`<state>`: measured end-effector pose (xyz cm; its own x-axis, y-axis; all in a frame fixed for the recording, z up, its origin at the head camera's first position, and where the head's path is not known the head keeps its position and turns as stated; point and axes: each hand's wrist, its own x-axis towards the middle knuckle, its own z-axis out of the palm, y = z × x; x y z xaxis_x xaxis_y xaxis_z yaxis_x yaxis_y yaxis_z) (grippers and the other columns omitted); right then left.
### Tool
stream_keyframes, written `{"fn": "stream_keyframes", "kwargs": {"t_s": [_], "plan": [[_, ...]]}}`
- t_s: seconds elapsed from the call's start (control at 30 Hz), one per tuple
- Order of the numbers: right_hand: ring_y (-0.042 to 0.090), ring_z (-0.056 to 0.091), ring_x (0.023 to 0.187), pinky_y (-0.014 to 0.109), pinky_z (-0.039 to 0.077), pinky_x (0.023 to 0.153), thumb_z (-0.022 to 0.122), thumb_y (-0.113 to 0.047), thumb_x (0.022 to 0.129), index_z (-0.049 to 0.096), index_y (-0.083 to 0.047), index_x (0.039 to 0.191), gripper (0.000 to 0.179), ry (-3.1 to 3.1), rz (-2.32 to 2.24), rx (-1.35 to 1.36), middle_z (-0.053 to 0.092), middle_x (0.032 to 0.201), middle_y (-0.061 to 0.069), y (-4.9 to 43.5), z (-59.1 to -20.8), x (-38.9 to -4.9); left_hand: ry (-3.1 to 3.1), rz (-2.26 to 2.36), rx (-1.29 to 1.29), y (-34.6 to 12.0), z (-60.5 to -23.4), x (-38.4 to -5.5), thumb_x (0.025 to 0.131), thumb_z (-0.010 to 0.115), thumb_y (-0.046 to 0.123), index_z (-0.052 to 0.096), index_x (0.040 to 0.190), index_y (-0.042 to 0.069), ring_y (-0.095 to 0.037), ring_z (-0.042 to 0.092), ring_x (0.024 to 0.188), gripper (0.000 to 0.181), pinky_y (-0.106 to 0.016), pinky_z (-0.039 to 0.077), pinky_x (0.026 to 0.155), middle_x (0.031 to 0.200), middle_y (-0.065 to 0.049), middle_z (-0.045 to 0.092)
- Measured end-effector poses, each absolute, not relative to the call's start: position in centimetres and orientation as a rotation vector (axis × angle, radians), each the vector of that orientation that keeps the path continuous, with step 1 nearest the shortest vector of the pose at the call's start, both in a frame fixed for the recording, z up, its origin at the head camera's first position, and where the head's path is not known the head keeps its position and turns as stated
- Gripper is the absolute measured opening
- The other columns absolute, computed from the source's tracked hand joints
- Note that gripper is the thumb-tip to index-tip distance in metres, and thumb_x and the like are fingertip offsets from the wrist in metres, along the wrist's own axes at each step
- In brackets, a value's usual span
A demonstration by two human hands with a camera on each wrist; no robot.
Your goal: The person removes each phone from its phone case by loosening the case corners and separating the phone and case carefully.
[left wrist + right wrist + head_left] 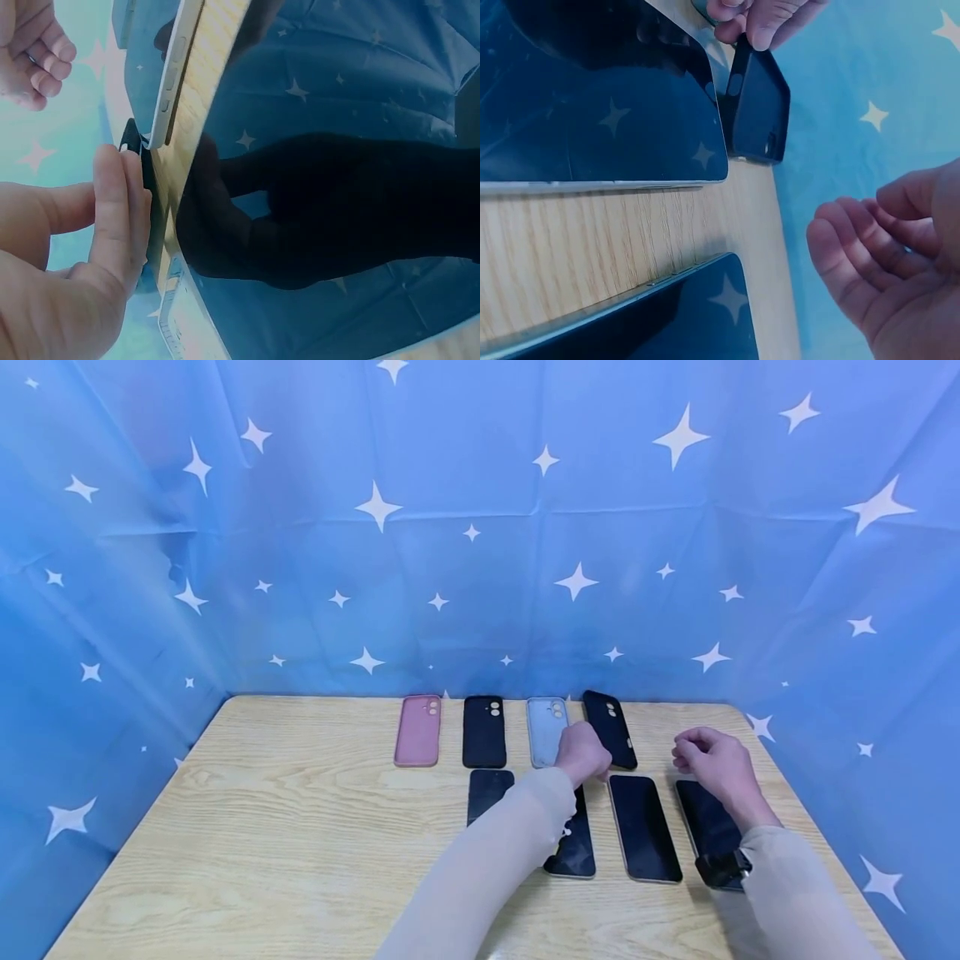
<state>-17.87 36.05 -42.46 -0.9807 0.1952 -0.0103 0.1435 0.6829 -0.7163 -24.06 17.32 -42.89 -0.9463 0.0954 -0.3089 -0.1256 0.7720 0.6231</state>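
At the back right of the table, a black phone case (611,727) stands tilted, one side raised. My left hand (582,753) pinches its lower left edge; in the right wrist view the thumb and fingers grip a corner of the case (761,112). Beside it lies a light blue phone case (546,727), partly covered by that hand in the head view. My right hand (718,768) hovers over the top of the rightmost phone (708,827), fingers loosely curled around nothing, as the right wrist view also shows.
A pink phone case (417,731) and another black case (483,731) lie farther left in the back row. In front lie dark-screened phones: one (647,828) between my hands, others (573,852) (489,789) partly under my left arm. A blue starred curtain (480,568) encloses the table.
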Motion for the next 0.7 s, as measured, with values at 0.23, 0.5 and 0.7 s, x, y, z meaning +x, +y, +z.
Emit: {"fn": "stream_keyframes", "kwargs": {"t_s": [0.23,0.5,0.7], "plan": [[0.012,0.070,0.082,0.040,0.066,0.078,0.047,-0.021,0.110,0.061,0.009,0.127,0.037,-2.831,1.193,-0.279,0.071,0.106,0.022,35.8,-42.2,-18.1,2.650,0.959,-0.017,17.1,-43.2,-24.4,0.087,0.078,0.007,0.073,0.076,0.006,-0.013,0.058,0.053,0.012,-0.023,0.044,0.044,0.065,-0.002,0.067],[0.014,0.071,0.083,0.040,0.066,0.078,0.046,-0.022,0.110,0.061,0.009,0.127,0.038,-2.845,1.188,-0.274,0.072,0.106,0.022,35.7,-42.0,-18.2,2.634,1.042,0.067,16.5,-43.2,-24.5,0.096,0.069,0.015,0.071,0.092,0.005,-0.013,0.057,0.051,0.011,-0.022,0.045,0.049,0.056,0.001,0.063],[0.011,0.070,0.079,0.030,0.064,0.071,0.047,-0.025,0.110,0.062,0.008,0.126,0.040,-2.849,1.146,-0.243,0.072,0.105,0.022,35.9,-42.1,-18.1,2.584,1.188,0.211,15.4,-42.9,-24.6,0.105,0.062,0.025,0.067,0.112,0.005,-0.016,0.039,0.050,0.022,-0.026,0.035,0.049,0.066,-0.003,0.044]]}}
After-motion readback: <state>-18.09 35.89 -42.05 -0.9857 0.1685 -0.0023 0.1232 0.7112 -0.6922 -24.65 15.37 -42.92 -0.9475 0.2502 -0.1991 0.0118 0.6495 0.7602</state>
